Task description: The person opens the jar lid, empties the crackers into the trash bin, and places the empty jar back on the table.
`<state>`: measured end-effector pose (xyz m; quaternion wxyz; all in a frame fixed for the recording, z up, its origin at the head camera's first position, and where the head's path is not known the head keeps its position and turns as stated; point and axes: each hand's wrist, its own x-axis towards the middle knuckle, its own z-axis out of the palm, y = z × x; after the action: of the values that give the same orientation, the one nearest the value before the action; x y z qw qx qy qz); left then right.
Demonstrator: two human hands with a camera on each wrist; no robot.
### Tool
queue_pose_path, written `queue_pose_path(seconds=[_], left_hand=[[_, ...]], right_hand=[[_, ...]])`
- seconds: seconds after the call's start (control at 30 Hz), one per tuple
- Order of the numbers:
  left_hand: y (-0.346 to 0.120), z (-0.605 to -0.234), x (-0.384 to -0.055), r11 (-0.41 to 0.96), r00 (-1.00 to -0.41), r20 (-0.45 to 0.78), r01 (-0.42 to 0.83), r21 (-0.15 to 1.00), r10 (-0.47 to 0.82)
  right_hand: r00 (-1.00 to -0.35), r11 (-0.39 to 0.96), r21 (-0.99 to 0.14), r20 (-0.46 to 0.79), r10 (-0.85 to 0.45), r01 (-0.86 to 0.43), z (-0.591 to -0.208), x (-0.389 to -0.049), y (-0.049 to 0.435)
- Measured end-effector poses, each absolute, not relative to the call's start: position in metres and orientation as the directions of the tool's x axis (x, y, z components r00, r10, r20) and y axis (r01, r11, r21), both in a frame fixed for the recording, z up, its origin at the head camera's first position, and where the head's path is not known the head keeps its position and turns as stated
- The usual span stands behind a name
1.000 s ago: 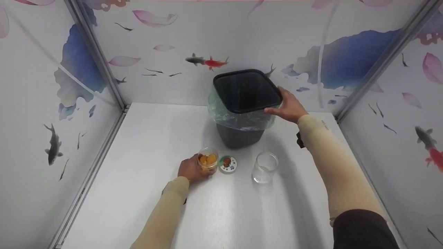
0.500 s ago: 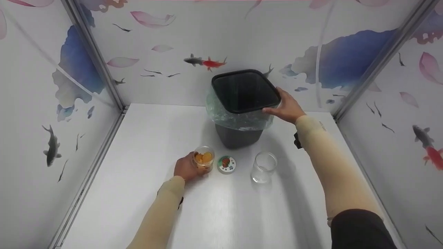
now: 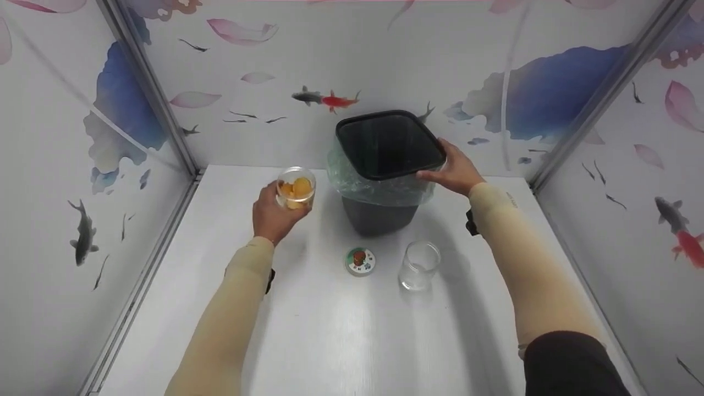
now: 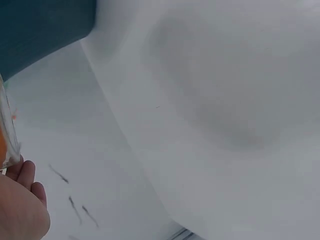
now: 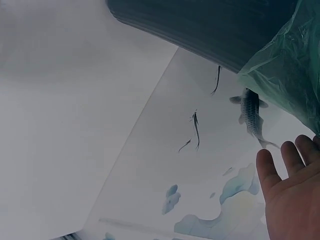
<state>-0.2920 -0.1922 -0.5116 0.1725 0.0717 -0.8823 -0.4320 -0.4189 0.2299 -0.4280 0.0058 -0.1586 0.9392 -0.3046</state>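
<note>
My left hand (image 3: 276,213) grips a clear jar (image 3: 297,188) with round orange-yellow pieces (image 3: 301,187) inside, left of the trash bin. Only the edge of this jar (image 4: 9,145) shows in the left wrist view, with some fingers beside it. My right hand (image 3: 455,168) holds the right front corner of the dark trash bin (image 3: 379,214), thumb at the front and fingers along the side. In the right wrist view, these fingers (image 5: 268,167) reach up to the green bag (image 5: 290,70). A see-through green liner bag (image 3: 379,191) hangs below the bin's black rim.
A round lid (image 3: 361,261) with a printed label lies in front of the bin on the white table (image 3: 352,330). Right of it stands a second clear jar (image 3: 419,267) with nothing visible inside. Patterned panels (image 3: 247,137) close in the back and both sides.
My left hand has carried the jar of orange-yellow pieces up and away from beside the lid, toward the back left. My right hand stays at the bin's corner.
</note>
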Motion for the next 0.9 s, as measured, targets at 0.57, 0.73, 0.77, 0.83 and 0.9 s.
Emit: queue_pose_path(seconds=[0.57, 0.73, 0.77, 0.83, 0.9], left_hand=[[-0.16, -0.42, -0.333, 0.845, -0.82, 0.557, 0.202, 0.495, -0.13], [-0.148, -0.409, -0.34, 0.885, -0.814, 0.579, 0.237, 0.402, -0.044], [-0.146, -0.408, -0.342, 0.89, -0.815, 0.578, 0.24, 0.387, -0.032], [-0.143, -0.404, -0.345, 0.9, -0.814, 0.58, 0.252, 0.356, -0.001], [-0.14, -0.401, -0.347, 0.911, -0.81, 0.586, 0.264, 0.317, 0.031]], right_hand=[[-0.959, 0.732, -0.629, 0.087, -0.269, -0.262, -0.432, -0.419, 0.231], [-0.963, 0.723, -0.646, 0.077, -0.258, -0.245, -0.433, -0.419, 0.23], [-0.963, 0.723, -0.646, 0.077, -0.256, -0.244, -0.434, -0.419, 0.23], [-0.964, 0.725, -0.645, 0.078, -0.253, -0.243, -0.434, -0.419, 0.23], [-0.964, 0.722, -0.647, 0.081, -0.253, -0.244, -0.433, -0.418, 0.229]])
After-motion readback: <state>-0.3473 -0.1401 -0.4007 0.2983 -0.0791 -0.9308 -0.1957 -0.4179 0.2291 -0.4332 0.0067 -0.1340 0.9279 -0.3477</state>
